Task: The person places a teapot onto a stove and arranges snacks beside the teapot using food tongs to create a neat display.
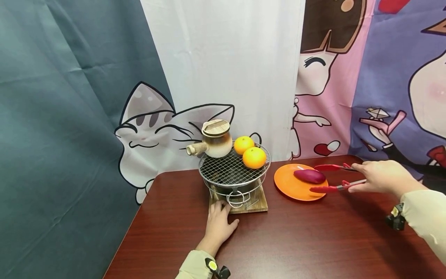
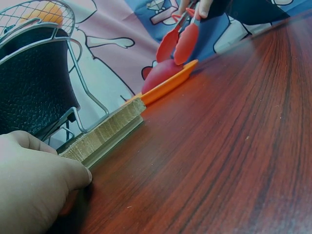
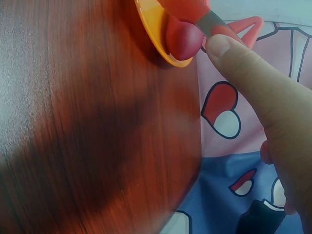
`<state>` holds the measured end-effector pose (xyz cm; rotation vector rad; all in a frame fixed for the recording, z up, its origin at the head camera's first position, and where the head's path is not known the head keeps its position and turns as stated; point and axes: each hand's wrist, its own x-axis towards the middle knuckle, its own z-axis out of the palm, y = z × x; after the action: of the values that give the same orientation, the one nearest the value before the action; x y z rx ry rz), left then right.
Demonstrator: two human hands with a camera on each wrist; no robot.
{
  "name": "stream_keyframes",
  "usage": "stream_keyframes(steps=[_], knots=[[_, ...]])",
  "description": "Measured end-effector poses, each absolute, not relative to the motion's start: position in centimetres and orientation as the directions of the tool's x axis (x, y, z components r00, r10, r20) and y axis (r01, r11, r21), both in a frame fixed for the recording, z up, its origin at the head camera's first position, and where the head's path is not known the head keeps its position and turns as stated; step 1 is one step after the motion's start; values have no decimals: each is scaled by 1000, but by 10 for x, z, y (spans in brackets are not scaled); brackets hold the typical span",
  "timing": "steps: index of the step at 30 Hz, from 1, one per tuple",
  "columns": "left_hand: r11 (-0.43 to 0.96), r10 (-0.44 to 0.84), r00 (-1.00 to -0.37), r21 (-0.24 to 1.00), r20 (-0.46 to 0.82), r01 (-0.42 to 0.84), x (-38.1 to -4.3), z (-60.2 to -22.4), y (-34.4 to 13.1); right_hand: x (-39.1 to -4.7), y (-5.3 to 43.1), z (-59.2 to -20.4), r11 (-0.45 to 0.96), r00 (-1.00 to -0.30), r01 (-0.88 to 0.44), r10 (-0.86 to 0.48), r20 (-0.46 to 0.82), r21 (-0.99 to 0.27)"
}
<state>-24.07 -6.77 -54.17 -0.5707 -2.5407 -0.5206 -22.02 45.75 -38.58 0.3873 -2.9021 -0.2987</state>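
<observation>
My right hand [image 1: 381, 178] grips a pair of red-tipped tongs [image 1: 325, 189]. The tongs are spread, one tip on each side of a smooth purple oblong vegetable [image 1: 309, 176]. That vegetable lies on an orange plate [image 1: 286, 185]. In the right wrist view, my thumb presses along the metal part of the tongs [image 3: 212, 24]. My left hand [image 1: 217, 224] holds the front left corner of a wooden board [image 1: 259, 203], its thumb against the front edge in the left wrist view [image 2: 114, 129]. On the board stands a round grill [image 1: 223, 170].
On the grill's mesh sit a lidded clay pot [image 1: 219, 145] with a side handle pointing left and two oranges [image 1: 254, 158]. A printed curtain [image 1: 226, 58] hangs right behind the dark red wooden table [image 1: 296, 240].
</observation>
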Motion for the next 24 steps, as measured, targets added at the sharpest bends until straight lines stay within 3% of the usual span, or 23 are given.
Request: stream_keyframes(steps=[7, 24], knots=[[836, 296, -786, 251, 543, 488, -240, -542, -68, -224, 451, -391, 961, -963, -198, -228, 143, 193], [833, 297, -791, 260, 535, 488, -240, -542, -68, -225, 435, -401, 955, -951, -236, -265, 159, 180]])
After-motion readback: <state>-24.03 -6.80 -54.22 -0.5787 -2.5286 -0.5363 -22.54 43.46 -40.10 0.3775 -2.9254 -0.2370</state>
